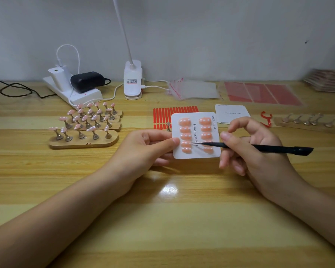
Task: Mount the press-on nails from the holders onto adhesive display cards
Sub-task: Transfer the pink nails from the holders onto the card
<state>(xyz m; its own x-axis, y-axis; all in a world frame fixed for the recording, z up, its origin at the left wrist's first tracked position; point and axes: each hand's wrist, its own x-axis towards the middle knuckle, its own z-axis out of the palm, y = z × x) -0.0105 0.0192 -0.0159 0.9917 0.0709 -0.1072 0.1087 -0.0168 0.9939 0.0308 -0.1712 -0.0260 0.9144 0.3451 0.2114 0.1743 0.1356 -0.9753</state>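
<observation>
Now, grip by grip:
Left hand (143, 149): thumb and fingers pinch the left edge of the display card (195, 135), holding it just above the table (162, 219).
Right hand (255, 149): fingers curled round black tweezers (259, 147), tip resting on the card's middle, between the two columns.
Press-on nails (185, 130): two columns of pink nails stuck on the held card, directly right of the left thumb.
Nail holders (83, 141): wooden bases with pink nails on metal stands, well left of the left hand.
Blank cards (231, 114): small white stack just beyond the right hand.
Red adhesive strips (174, 111): sheet behind the held card, partly hidden by it.
Empty holder (306, 122): bare stands, far right of the right hand.
</observation>
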